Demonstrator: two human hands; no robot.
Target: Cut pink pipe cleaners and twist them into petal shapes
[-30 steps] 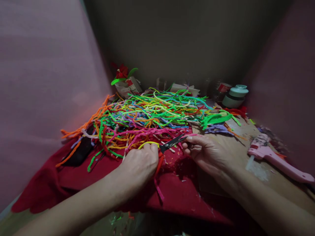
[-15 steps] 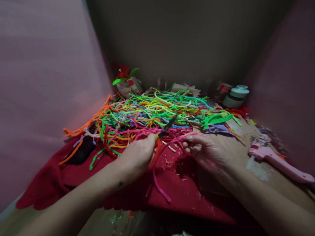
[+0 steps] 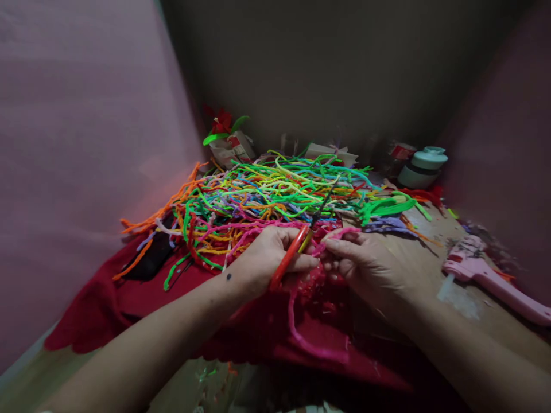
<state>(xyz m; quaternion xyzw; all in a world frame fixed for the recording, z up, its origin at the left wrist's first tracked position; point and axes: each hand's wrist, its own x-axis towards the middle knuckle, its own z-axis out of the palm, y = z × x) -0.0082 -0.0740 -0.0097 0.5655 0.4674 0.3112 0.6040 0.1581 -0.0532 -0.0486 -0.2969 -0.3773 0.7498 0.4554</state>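
Scissors [image 3: 297, 247] are lying across the left hand [image 3: 267, 258], fingers curling at the handle, blades pointing beyond; right hand [image 3: 365, 261] fingers are pinching a pink strand [image 3: 319, 250] between both hands. Steady pinching, blades angling away from fingertips, is probably serving best.

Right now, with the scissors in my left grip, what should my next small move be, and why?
Perhaps pinch the pink strand with your left fingertips too. The right grip seems to hold it, those fingertips are close beside it, and the scissors in the left grip point away, towards the pile of coloured strands.
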